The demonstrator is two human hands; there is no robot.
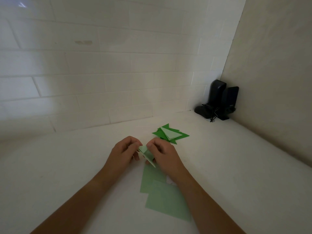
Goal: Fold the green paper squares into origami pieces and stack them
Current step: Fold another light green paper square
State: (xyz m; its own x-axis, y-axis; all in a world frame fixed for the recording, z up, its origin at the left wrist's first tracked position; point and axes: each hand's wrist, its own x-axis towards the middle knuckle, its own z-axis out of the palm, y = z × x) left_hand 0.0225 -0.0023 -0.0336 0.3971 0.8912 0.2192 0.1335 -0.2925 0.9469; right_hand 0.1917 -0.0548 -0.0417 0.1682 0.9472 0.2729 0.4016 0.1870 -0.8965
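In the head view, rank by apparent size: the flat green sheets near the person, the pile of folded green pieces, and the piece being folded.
1. Flat green sheets, largest, though nearest the camera.
2. Pile of folded pieces.
3. Piece being folded, smallest; the left hand and right hand partly cover it.

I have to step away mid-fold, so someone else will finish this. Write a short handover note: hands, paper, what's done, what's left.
Left hand and right hand both pinch a partly folded pale green paper piece, held up between them.
Stack of finished green folded triangular pieces lies on the white counter, beyond the right hand.
Flat pale green paper squares, unfolded, lie under the forearms.
Done: several pieces stacked.
Left: finish this fold, stack it, fold the remaining squares.
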